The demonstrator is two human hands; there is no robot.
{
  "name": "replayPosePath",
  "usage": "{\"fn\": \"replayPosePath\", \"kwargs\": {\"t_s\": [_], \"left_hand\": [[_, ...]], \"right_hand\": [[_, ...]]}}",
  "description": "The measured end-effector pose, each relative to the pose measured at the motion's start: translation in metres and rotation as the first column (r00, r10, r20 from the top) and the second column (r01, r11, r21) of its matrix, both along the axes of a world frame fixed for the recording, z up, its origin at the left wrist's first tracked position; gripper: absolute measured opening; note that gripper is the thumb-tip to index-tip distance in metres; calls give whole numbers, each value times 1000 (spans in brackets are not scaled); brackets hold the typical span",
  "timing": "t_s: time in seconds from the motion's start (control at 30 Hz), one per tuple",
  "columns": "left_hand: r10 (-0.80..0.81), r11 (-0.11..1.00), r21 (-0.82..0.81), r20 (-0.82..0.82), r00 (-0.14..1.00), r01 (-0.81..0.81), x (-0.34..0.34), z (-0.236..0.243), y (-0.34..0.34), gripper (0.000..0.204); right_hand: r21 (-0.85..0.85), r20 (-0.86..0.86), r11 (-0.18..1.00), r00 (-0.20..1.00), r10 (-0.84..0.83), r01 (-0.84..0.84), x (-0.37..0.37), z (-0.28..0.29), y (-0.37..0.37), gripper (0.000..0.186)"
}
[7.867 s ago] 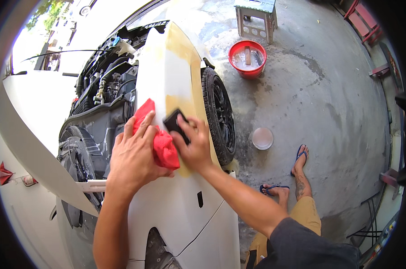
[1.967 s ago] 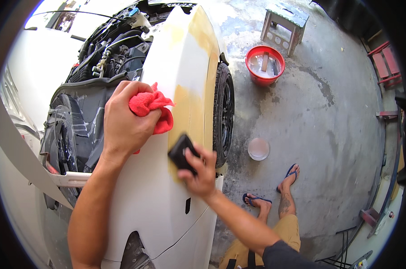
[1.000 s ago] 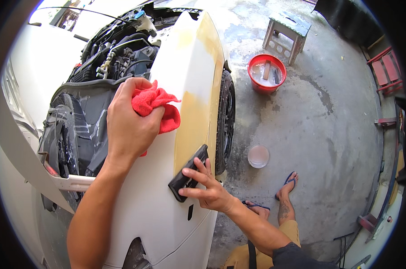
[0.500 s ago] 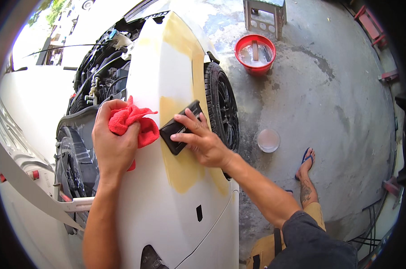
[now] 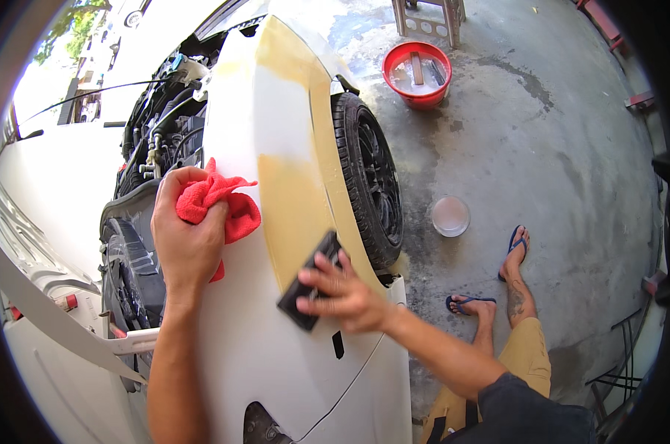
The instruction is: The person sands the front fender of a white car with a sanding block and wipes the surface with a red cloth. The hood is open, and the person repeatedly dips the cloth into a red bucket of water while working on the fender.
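Note:
My left hand (image 5: 188, 240) grips a bunched red cloth (image 5: 215, 211) over the inner edge of the white car fender (image 5: 235, 325), beside the open engine bay. My right hand (image 5: 342, 300) has its fingers spread over a black rectangular block (image 5: 294, 303), which lies against the lower end of a yellowish sanded patch (image 5: 298, 200) on that fender; this hand is somewhat blurred. A black tyre and wheel (image 5: 368, 181) show just right of the patch. A small dark opening (image 5: 338, 344) is in the panel below my right hand.
A red bucket (image 5: 416, 101) with cloudy water and blocks stands on the concrete floor near a folding stool (image 5: 431, 26). A small round container (image 5: 450, 216) sits beside the wheel. My feet in flip-flops are at the right; red metal fittings (image 5: 638, 100) line the right edge.
Since half a second ago my right hand and the block have moved down the fender. My left hand barely moved; compared with the oldest frame, the cloth is more bunched in it.

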State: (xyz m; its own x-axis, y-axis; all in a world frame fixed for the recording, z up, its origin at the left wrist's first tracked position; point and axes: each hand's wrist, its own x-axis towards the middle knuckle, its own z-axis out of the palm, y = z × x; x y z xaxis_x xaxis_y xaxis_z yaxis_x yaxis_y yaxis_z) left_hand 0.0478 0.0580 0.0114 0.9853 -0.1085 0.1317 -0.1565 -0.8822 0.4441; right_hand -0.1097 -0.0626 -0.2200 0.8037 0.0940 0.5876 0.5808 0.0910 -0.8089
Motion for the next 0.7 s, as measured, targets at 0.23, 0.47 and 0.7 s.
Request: {"fn": "replayPosePath", "kwargs": {"t_s": [0.23, 0.47, 0.7], "left_hand": [[6, 1000, -22, -19, 1000, -6, 1, 0, 0, 28], [3, 1000, -9, -9, 1000, -3, 0, 2, -2, 28], [15, 1000, 11, 107, 994, -16, 1, 2, 0, 30]], "right_hand": [[-22, -110, 999, 993, 37, -40, -8, 9, 3, 70], [-29, -158, 999, 987, -29, 24, 65, 22, -7, 76], [-53, -158, 999, 987, -1, -7, 48, 20, -6, 77]]}}
